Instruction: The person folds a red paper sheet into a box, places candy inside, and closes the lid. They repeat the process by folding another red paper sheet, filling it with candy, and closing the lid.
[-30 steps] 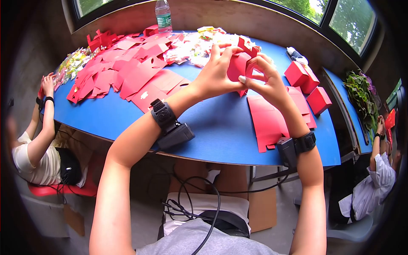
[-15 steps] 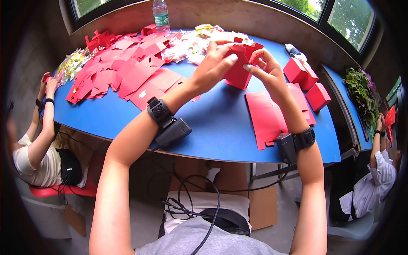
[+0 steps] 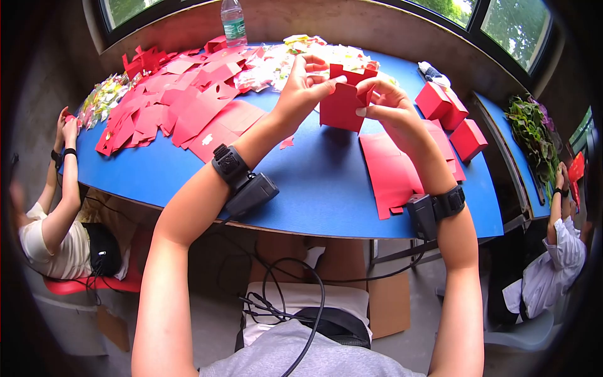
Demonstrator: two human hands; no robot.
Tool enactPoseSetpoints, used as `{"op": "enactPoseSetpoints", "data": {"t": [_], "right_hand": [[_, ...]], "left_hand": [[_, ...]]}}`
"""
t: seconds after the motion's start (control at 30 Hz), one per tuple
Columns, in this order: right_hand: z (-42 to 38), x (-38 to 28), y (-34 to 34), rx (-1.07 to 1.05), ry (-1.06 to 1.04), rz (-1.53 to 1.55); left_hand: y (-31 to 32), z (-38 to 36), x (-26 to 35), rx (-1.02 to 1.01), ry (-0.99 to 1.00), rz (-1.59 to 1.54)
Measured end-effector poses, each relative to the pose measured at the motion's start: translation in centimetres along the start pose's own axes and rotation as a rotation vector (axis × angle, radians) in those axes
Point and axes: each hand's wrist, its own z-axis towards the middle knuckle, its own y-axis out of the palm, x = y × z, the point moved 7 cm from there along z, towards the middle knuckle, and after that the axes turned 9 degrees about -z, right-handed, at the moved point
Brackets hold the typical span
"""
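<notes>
A red box [image 3: 340, 111] is held up between both hands above the far middle of the blue tabletop [image 3: 301, 182], roughly upright, its top open and a tab [image 3: 336, 68] standing at the rim; whether its base touches the surface below, I cannot tell. The left hand [image 3: 304, 87] grasps the upper left edge, thumb on the near side and the other fingers curled partly out of sight, while the right hand [image 3: 392, 102] pinches the upper right edge between thumb and fingertips. The step in hand looks to be shaping the box around its top, with the walls raised and the closing folds not yet made. To my eye, the next move calls for a light, even grip at both upper corners, so that the flaps can bend inward along their creases without crushing the thin walls. Flat sheets [image 3: 382, 166] lie just beside the right forearm, and closed boxes [image 3: 469, 141] stand near the right end. To the left spreads a heap of red card [image 3: 202, 113], with wrapped packets [image 3: 267, 68] and a bottle [image 3: 233, 26] beyond it
</notes>
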Motion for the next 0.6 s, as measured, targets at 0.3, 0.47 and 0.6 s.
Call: {"op": "enactPoseSetpoints", "data": {"t": [0.3, 0.47, 0.6], "right_hand": [[0.1, -0.2, -0.3, 0.025, -0.036, 0.01], [0.4, 0.4, -0.8, 0.069, -0.052, 0.149], [0.2, 0.7, -0.9, 0.06, 0.002, 0.244]], "left_hand": [[1.0, 0.3, 1.4, -0.147, 0.259, 0.314], [1.1, 0.2, 1.1, -0.182, 0.101, 0.141], [1.6, 0.0, 2.2, -0.255, 0.309, 0.501]]}}
